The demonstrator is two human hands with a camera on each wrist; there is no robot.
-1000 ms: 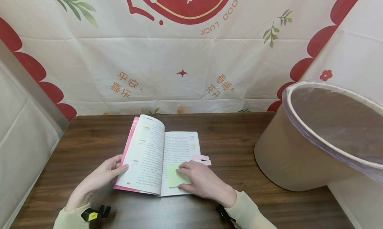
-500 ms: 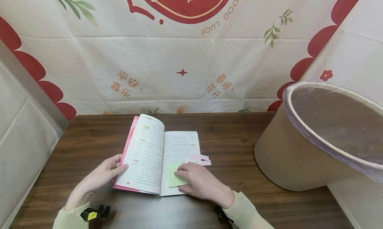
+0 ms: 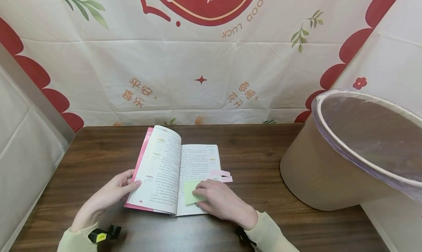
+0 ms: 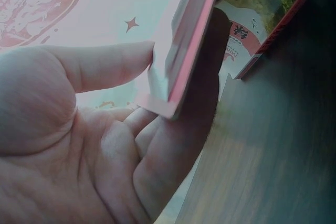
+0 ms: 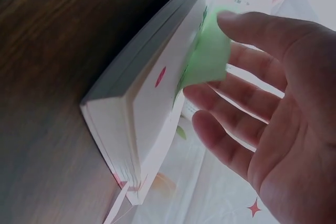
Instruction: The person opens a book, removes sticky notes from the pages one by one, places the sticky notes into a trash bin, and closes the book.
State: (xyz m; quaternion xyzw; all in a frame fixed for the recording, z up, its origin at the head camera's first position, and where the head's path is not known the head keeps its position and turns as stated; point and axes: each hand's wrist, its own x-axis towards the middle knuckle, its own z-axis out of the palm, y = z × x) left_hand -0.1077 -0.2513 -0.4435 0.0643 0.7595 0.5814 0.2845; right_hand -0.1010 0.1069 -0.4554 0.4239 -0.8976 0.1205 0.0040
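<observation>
A book (image 3: 165,171) with a pink cover lies spread on the table, its left half raised. My left hand (image 3: 110,193) grips that left edge, thumb on the printed page and fingers behind the cover, as the left wrist view confirms. On the lower part of the right page is a light green sticky note (image 3: 189,194). My right hand (image 3: 225,202) pinches its free edge between thumb and fingers. In the right wrist view the note (image 5: 210,59) stands bent up from the page, its far side still against the paper.
Pink sticky tabs (image 3: 221,174) stick out past the book's right edge. A large beige bin (image 3: 316,171) with a plastic liner stands at the right. Behind the wooden table (image 3: 257,149) hangs a printed cloth (image 3: 184,61).
My right fingers have shifted slightly and closed in on the green note, and its near right corner has come up from the page. The left hand and book have stayed almost still.
</observation>
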